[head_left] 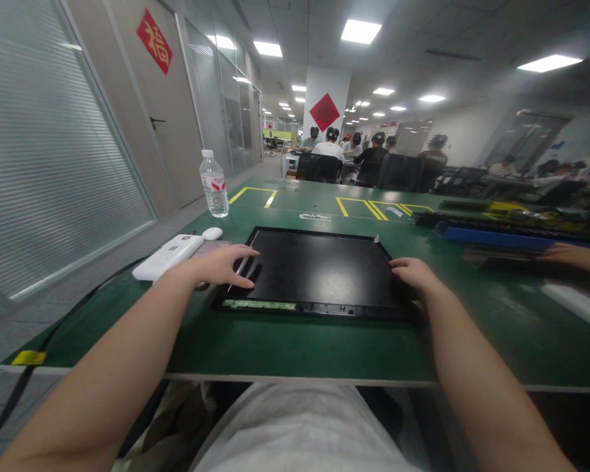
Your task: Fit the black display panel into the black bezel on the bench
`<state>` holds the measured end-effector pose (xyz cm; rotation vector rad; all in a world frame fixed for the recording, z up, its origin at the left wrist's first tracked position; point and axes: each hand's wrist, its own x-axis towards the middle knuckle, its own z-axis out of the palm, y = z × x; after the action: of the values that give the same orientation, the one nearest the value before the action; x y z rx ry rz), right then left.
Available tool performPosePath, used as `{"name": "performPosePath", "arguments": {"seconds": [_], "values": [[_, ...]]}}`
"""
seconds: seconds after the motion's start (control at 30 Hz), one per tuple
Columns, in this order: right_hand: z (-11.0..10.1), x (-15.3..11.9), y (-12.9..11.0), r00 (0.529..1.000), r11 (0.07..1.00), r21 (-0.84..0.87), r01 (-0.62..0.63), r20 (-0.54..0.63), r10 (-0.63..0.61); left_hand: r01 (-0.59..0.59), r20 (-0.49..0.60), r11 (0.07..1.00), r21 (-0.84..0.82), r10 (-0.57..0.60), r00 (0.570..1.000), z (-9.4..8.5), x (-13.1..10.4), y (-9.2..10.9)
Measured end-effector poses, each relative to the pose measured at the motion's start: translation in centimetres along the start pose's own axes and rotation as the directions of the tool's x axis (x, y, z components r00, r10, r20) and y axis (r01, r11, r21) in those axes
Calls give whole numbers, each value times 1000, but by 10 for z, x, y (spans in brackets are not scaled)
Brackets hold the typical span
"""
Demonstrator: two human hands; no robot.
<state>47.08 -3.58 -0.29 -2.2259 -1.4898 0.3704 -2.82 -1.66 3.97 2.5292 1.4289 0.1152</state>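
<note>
A flat black display panel point(319, 269) lies in front of me in a thin dark frame, with a green circuit strip point(259, 305) along its near left edge. My left hand point(221, 265) is over the panel's left edge, thumb and fingers spread apart; whether the fingertips touch the surface is hard to tell. At the right edge, my right hand point(415, 274) has its fingers together on the frame, with the thumb side partly hidden. A small pale tab point(376, 239) sticks up at the far right corner.
Left of the panel are a white device point(170, 255), a small white rounded case point(212, 233) and a water bottle point(214, 185). Dark strips and a blue strip point(511, 237) lie on the green table point(295, 351) at right, near another person's hand point(570, 254). A black cable point(83, 305) crosses the left corner.
</note>
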Motion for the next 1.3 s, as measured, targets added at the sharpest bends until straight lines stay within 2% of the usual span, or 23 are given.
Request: {"name": "performPosePath", "arguments": {"seconds": [0.33,0.47,0.67,1.0,1.3], "values": [[0,-3,1,999,1000,-1,-13,43,13,-44,64,999,-10,44,997,-5,-7,1],[0,-5,0,996,997,47,-68,56,66,-69,86,997,-15,70,994,-5,-7,2],[2,-9,-5,995,989,102,-103,18,102,-50,75,999,-15,51,996,-4,-6,2],[4,-3,0,996,985,150,-87,8,87,-159,46,987,-14,159,986,-3,-6,1],[4,-1,1,994,976,189,-110,9,110,-166,52,986,18,165,985,-6,-8,6]]}}
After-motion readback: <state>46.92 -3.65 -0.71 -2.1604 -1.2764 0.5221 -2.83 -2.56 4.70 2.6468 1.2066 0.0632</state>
